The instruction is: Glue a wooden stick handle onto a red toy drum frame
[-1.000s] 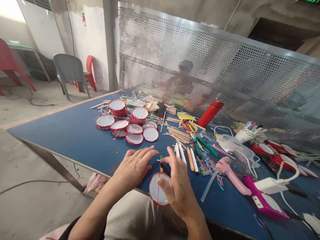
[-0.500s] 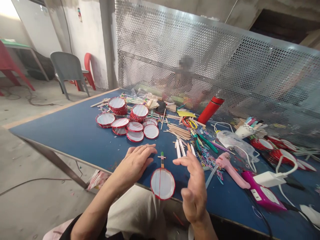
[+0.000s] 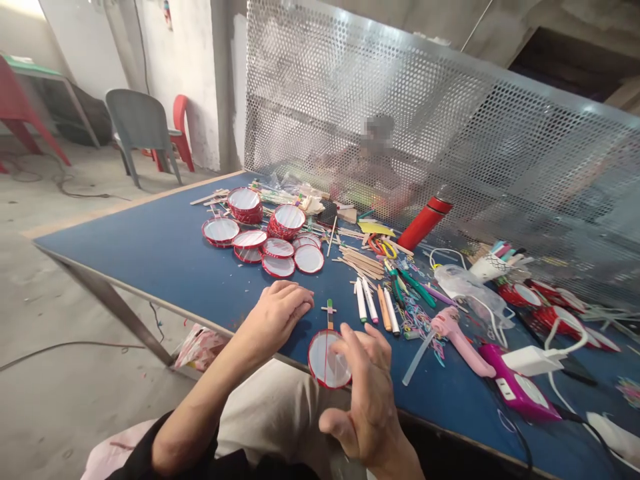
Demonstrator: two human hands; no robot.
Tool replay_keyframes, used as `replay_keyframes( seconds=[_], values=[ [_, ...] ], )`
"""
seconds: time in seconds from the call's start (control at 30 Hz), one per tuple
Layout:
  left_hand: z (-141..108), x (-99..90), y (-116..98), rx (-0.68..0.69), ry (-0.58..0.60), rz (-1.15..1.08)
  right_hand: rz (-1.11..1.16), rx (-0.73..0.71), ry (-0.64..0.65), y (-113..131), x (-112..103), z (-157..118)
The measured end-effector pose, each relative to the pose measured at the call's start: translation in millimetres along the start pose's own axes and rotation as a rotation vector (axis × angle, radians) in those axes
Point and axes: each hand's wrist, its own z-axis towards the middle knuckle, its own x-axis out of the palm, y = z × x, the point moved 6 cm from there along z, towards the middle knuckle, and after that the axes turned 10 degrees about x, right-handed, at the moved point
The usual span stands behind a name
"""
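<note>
A small toy banjo (image 3: pixel 320 360) lies at the front edge of the blue table. It has a round white face, a red rim, thin strings and a short stick neck (image 3: pixel 329 313) with a green tip and a crosspiece. My right hand (image 3: pixel 367 393) is over the right part of its face, thumb and fingers spread, holding nothing; whether the fingertips touch it I cannot tell. To the left of the neck, apart from the banjo, my left hand (image 3: pixel 280 313) is at the tabletop with its fingers curled in and nothing seen in them.
Several red-rimmed discs (image 3: pixel 277 267) lie and stack beyond my left hand. Markers (image 3: pixel 385 310), craft sticks (image 3: pixel 363 263), pliers (image 3: pixel 417 288), a pink glue gun (image 3: pixel 463 343) and a purple power strip (image 3: pixel 520 387) spread rightward. A red bottle (image 3: pixel 425 223) leans by the perforated metal screen (image 3: pixel 320 87).
My right hand has moved left over the banjo's face. My left hand's fingers have curled in from a flatter pose. The camera view has shifted slightly.
</note>
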Motion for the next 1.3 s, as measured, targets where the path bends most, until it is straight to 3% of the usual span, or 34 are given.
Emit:
replay_keyframes(
  seconds=[0.07,0.23,0.33,0.47,0.6,0.73,0.83,1.0,1.07,1.2,1.3],
  values=[
    [-0.4,2.3,1.3,-0.010,0.011,0.057,-0.002,0.035,0.050,-1.8,4.0,0.8],
    [-2.0,2.3,3.1,-0.030,0.006,0.072,0.013,0.002,-0.062,0.8,-0.2,-0.1],
    [-2.3,1.4,2.3,-0.020,0.006,0.061,-0.005,0.023,-0.023,-1.2,5.3,-1.4],
    [-2.3,2.3,1.4,-0.010,0.017,0.072,0.001,0.028,-0.098,-3.1,3.1,-4.0],
    [-2.3,5.8,1.7,-0.014,0.039,0.108,-0.027,0.032,-0.056,-4.1,6.1,-4.8],
    [-3.2,5.9,-0.1,-0.007,0.052,0.109,-0.035,0.010,-0.100,-2.4,3.4,-5.1],
    [-4.3,1.9,-6.7,0.062,0.080,0.009,-0.045,0.029,-0.039,-2.7,6.8,-4.4],
    [-6.1,-0.4,-23.5,0.252,0.235,-0.197,-0.055,0.016,-0.064,-0.5,5.4,-3.6],
    [-6.0,2.0,-24.0,0.245,0.269,-0.178,-0.066,0.026,-0.020,-0.4,8.2,-2.7],
    [-7.7,9.8,-20.7,0.196,0.274,-0.080,-0.068,-0.007,-0.076,3.2,4.9,-2.4],
    [-10.3,12.6,-20.2,0.191,0.259,-0.036,-0.068,0.012,-0.045,2.6,6.6,-2.3]
  ],
)
